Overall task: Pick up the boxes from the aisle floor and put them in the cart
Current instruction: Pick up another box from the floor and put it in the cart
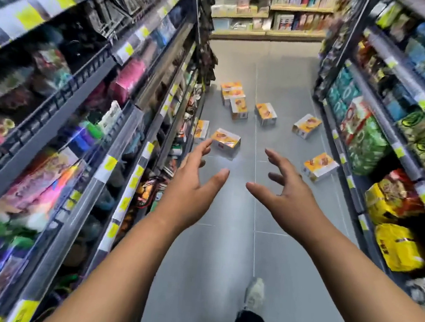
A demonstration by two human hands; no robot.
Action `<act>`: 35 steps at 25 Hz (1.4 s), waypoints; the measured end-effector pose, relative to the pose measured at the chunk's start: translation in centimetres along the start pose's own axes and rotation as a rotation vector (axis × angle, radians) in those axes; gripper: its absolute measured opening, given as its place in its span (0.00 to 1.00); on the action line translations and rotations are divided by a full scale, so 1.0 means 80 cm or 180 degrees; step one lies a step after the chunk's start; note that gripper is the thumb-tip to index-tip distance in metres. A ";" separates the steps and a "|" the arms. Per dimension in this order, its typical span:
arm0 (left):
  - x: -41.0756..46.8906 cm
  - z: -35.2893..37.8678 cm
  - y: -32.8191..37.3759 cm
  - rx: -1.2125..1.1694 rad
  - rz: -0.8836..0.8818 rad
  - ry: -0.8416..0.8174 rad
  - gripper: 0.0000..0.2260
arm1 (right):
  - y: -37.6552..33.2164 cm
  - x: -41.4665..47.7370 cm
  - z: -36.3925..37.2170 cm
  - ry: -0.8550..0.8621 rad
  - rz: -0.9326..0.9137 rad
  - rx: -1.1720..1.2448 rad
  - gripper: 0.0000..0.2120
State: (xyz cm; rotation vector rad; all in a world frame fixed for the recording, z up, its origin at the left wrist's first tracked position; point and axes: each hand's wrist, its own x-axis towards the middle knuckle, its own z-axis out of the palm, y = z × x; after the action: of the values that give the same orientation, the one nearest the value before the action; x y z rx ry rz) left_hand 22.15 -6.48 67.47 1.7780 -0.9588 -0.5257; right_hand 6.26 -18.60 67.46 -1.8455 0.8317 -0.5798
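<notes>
Several white-and-orange boxes lie scattered on the grey aisle floor (224, 240) ahead of me. The nearest box (226, 141) lies just beyond my left fingertips. Another box (319, 167) lies to the right, one (306, 126) further back, one (265, 114) in the middle, and a cluster (235, 97) sits at the far left. One box (201, 131) leans against the left shelf base. My left hand (193, 182) and my right hand (289, 192) reach forward above the floor, fingers spread, holding nothing. No cart is in view.
Tall stocked shelves (79, 120) line the left side and more shelves (392, 140) line the right, leaving a narrow aisle. A further shelf (269, 12) closes the far end. My foot in a light shoe (254, 293) steps forward on the tiles.
</notes>
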 end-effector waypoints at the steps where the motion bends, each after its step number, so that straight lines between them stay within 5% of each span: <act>1: 0.034 0.005 -0.004 -0.0028 0.0005 0.0043 0.31 | 0.005 0.036 -0.007 -0.0051 -0.0019 -0.0049 0.33; 15: 0.497 0.005 -0.066 0.0167 -0.0012 0.0069 0.29 | 0.033 0.517 -0.022 -0.0319 0.0117 -0.0059 0.34; 23: 0.796 -0.012 -0.129 0.0468 0.0041 -0.0560 0.27 | 0.054 0.771 0.014 0.0068 0.0501 0.0247 0.33; 35: 1.147 0.068 -0.301 0.0938 -0.0602 -0.0793 0.26 | 0.262 1.124 0.030 0.0185 0.1655 0.0264 0.35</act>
State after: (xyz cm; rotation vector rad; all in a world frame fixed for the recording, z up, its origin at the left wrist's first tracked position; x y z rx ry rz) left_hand 81.18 -79.02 50.54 2.1168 -1.0878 -0.7718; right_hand 60.38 -91.24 49.47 -1.4600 1.2519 -0.3290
